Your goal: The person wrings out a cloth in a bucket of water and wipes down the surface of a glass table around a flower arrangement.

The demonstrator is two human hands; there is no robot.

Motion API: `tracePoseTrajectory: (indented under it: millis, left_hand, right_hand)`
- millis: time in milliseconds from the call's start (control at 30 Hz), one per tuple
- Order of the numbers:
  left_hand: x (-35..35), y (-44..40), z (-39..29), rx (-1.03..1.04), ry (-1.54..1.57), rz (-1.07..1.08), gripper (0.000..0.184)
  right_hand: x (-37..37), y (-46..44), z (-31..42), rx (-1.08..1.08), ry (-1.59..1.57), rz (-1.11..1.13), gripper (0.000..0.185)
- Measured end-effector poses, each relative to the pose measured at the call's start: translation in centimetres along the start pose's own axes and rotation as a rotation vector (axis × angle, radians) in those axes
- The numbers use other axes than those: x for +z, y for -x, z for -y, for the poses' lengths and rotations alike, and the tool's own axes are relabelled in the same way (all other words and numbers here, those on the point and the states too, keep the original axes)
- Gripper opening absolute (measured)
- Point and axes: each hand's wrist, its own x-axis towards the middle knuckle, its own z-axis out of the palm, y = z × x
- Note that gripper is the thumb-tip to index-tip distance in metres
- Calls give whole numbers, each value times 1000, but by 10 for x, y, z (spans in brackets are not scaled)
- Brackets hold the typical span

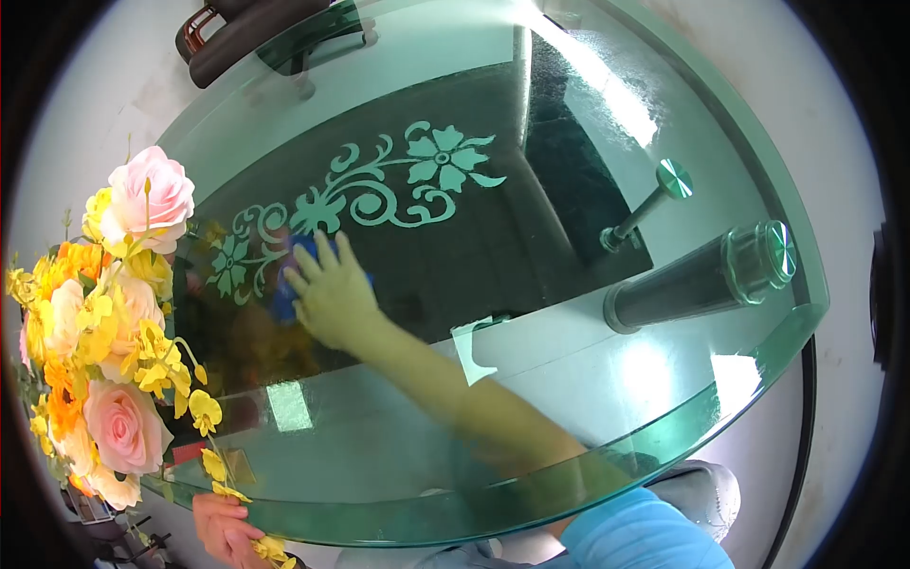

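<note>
Through the green-tinted glass tabletop (pixel 408 455), my right hand (pixel 332 289) shows with its fingers spread over a blue cloth (pixel 284 300). It presses the cloth on a dark panel (pixel 445 275), beside a pale floral pattern (pixel 441 159). My right arm reaches in from the lower right, beneath the tabletop's near edge. My left hand (pixel 226 531) is at the near left edge of the glass, just below the trailing yellow flowers. Its fingers are curled together; what they grip is hidden.
A bouquet of pink, orange and yellow flowers (pixel 128 427) stands on the left. Two metal-capped supports, one thick (pixel 682 284) and one thin (pixel 640 213), show at the right. A dark chair (pixel 246 38) is beyond the far edge.
</note>
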Motion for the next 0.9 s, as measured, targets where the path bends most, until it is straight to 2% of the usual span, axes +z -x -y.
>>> tracePoseTrajectory:
  millis: [100,200,267,300,333,400,500,600,733,800,833,867,900]
  left_hand:
    - [-9,9,23,78,106,30,38]
    - [-10,9,19,8,99,51,37]
    - [-6,7,13,-2,129,26,36]
    - [-5,6,11,-8,152,2,35]
    - [-6,6,11,-8,156,-1,35]
    - [-7,5,11,38,119,54,35]
    - [-2,5,5,1,88,16,37]
    - [4,3,2,25,115,-1,38]
    - [7,2,-2,33,47,5,39]
    - [16,2,-4,199,-83,-215,39]
    - [8,19,12,218,-70,-295,48]
    - [4,36,22,221,-86,-302,48]
    - [2,53,31,156,24,-543,52]
  right_hand:
    - [1,3,-4,11,5,-13,46]
    - [-46,11,-58,126,135,12,43]
    - [-69,28,-115,271,182,-178,35]
    - [-71,41,-152,302,368,-255,37]
    - [-106,47,-161,522,462,-68,46]
    - [-124,72,-208,749,559,-69,54]
    - [-121,74,-207,786,625,-73,53]
    - [-112,74,-182,685,549,-116,53]
    - [-88,80,-101,382,344,-68,54]
    - [-79,72,-73,326,219,-70,52]
    - [-75,67,-62,287,87,-66,52]
    - [-74,65,-58,276,74,-73,52]
    - [-74,64,-55,297,-225,-167,55]
